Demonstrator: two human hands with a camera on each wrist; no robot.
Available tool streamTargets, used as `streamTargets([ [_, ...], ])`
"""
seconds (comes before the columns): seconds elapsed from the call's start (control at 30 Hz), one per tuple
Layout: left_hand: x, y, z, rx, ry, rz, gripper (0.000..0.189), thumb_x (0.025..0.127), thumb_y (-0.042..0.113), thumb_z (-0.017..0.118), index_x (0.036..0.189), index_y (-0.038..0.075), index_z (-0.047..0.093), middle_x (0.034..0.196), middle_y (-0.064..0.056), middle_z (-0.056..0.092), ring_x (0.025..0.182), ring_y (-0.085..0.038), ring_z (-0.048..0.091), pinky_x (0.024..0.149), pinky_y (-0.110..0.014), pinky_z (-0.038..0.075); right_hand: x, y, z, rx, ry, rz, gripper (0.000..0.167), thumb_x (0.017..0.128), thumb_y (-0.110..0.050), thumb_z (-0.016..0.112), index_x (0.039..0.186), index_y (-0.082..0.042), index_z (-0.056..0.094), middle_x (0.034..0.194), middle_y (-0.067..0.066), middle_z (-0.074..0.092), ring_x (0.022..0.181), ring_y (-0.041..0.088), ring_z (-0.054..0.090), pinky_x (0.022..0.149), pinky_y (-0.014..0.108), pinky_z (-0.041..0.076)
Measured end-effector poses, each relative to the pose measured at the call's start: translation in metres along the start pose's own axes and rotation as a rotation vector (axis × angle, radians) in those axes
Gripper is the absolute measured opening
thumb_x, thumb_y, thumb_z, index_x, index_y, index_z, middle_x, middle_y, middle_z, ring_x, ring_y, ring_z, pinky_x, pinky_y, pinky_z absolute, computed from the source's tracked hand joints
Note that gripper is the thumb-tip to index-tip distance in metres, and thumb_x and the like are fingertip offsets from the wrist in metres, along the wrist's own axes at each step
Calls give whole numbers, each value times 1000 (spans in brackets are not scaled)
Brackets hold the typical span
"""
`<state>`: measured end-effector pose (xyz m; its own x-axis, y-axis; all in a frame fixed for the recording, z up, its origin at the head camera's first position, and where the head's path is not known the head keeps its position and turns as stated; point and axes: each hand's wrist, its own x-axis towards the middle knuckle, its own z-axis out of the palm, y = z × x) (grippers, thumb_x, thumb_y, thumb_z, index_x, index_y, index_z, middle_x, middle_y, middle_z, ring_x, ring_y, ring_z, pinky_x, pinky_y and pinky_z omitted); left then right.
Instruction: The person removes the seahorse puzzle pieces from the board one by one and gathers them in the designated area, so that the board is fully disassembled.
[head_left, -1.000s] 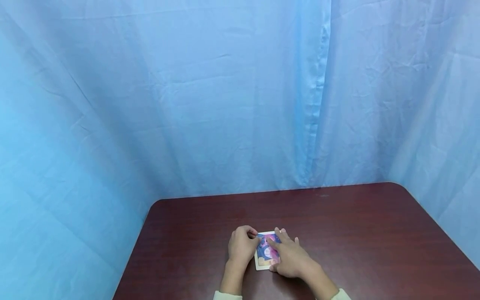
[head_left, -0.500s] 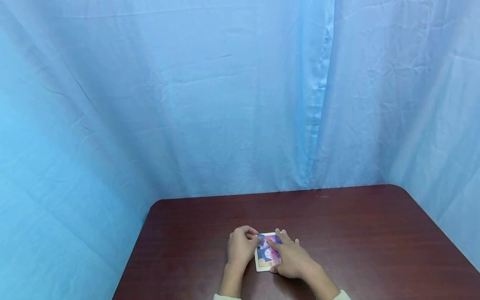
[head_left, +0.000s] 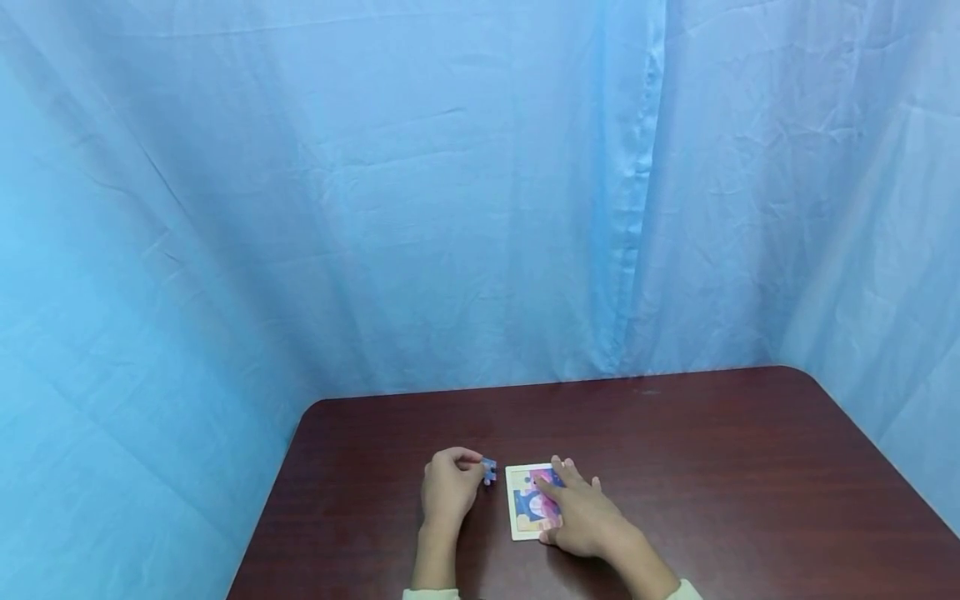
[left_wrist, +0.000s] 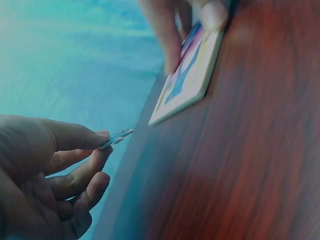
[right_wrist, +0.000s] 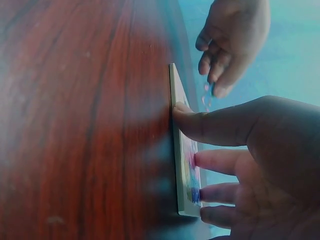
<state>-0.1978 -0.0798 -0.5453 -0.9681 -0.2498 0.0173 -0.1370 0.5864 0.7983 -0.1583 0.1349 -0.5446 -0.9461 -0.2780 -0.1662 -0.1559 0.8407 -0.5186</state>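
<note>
My left hand [head_left: 447, 492] pinches a small blue and purple jigsaw piece [head_left: 489, 471] between thumb and fingertips, held to the left of a puzzle tray. In the left wrist view the jigsaw piece [left_wrist: 117, 138] shows edge-on, with knobbed edges. The puzzle tray [head_left: 513, 512] lies flat on the table, pale-rimmed and square, with a pink, blue and cream picture. At its upper left, the pale backing is bare. My right hand [head_left: 588, 512] rests on its right side with fairly straight fingers, and the thumb [right_wrist: 192, 122] touches the near rim. This hand hides the tray's right part.
The dark red-brown table [head_left: 675, 467] has rounded far corners. Pale blue curtains [head_left: 465, 208] hang behind it and along both sides.
My left hand has moved left from the tray's upper left corner with the jigsaw piece, baring the pale backing there. The right hand and tray have stayed in place.
</note>
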Motion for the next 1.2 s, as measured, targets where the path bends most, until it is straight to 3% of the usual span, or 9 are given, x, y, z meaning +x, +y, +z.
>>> streamTargets([
  [0.23,9,-21,-23,48,21,-100,4,91,19,79,94,18,82,82,5,78,69,-11,67,63,-35,51,-1,-6,-3,-40,10,-19,81,76,-26,90,148,-6,60,169,31,31,159,50,28,127,66,24],
  [0.5,13,-36,-37,112,48,-100,7,91,20,81,95,14,81,84,1,79,67,-13,67,60,-35,49,-1,-5,-2,-44,10,-22,79,77,-26,90,148,-5,60,169,30,31,159,49,28,126,65,28],
  [0.67,14,-37,-40,214,89,-111,7,91,19,81,94,13,79,84,-1,79,68,-17,68,61,-41,51,0,-4,0,0,5,-33,79,78,-25,90,148,-5,59,170,30,29,160,50,25,125,68,28],
  [0.87,15,-33,-39,285,88,-103,5,93,16,77,94,11,78,83,-2,77,71,-20,69,63,-44,52,-1,-4,0,5,6,-25,80,78,-25,90,148,-5,59,171,30,28,161,49,24,124,70,28],
  [1.2,13,-31,-34,290,111,-94,7,91,10,73,94,11,79,84,-4,78,71,-20,69,62,-44,52,-2,-4,-2,-19,11,-18,80,77,-26,92,148,-6,61,170,30,30,160,49,27,120,71,32],
])
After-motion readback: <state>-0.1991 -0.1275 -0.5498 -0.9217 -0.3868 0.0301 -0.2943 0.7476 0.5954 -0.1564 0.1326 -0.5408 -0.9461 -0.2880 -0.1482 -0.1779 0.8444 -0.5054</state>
